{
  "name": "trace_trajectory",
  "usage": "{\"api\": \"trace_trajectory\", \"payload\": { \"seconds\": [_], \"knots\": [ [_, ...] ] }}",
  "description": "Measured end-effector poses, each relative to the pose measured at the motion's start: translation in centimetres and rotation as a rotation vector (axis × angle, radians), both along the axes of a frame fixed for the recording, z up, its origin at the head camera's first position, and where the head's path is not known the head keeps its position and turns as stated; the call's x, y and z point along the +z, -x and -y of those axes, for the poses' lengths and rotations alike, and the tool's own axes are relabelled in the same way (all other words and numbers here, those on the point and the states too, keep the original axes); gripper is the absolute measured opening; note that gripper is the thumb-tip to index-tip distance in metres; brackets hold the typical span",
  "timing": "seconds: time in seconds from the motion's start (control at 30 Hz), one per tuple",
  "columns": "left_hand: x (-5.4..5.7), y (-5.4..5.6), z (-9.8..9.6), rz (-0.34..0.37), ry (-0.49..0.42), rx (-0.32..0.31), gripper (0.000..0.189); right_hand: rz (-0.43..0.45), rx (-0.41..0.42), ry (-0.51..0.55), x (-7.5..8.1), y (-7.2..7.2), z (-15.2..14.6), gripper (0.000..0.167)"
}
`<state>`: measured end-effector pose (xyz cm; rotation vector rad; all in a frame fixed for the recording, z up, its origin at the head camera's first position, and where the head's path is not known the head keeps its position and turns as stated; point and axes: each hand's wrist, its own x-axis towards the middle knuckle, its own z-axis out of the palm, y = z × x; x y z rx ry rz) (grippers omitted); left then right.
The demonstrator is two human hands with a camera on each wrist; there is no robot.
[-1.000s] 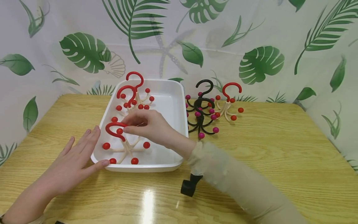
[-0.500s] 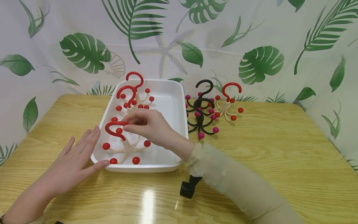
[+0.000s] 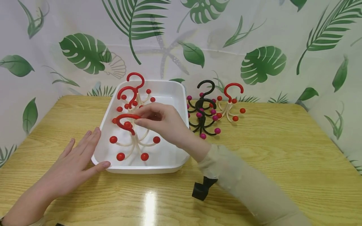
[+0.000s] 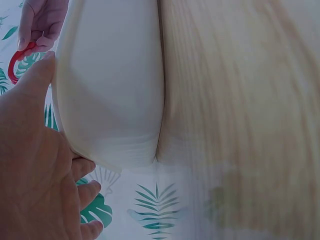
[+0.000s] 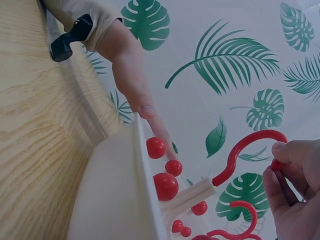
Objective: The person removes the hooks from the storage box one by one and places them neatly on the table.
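Observation:
In the head view my right hand (image 3: pixel 169 124) pinches the red hook end of a cream multi-arm hanger (image 3: pixel 133 133) with red ball tips. It is held over the front of a white tray (image 3: pixel 147 170). The right wrist view shows thumb and fingertips on the end of the red hook (image 5: pixel 253 135). My left hand (image 3: pixel 72 168) lies with straight fingers against the tray's left rim, thumb at the front corner. From the left wrist, that hand (image 4: pixel 35 170) touches the tray wall (image 4: pixel 110 85). Behind the held hanger, two similar red-hooked hangers (image 3: pixel 135 82) stand in the tray, partly overlapping.
Right of the tray, two black hangers (image 3: pixel 201 117) with magenta balls stand on the wooden table (image 3: pixel 282 150). Beside them is another red-hooked cream hanger (image 3: pixel 228 105). A leaf-patterned sheet (image 3: pixel 220 34) hangs behind. A black strap mount (image 3: pixel 200 191) sticks out from my right wrist.
My right hand has moved up and to the right, carrying the pinched hanger the same way above the tray's front part. The left hand and the other hangers keep their places.

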<state>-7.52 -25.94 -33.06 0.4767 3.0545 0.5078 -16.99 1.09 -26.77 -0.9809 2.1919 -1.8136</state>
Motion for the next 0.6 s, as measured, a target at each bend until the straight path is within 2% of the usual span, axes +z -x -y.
{"api": "trace_trajectory", "payload": {
  "seconds": [0.27,0.6],
  "knots": [
    [0.2,0.1,0.1,0.029,0.009,0.016,0.094,0.005,-0.024,0.025,0.7,0.1,-1.8,0.018],
    [0.1,0.0,0.0,0.011,-0.001,0.004,0.093,-0.07,-0.091,0.066,2.2,-0.9,-5.7,0.015]
  ]
}}
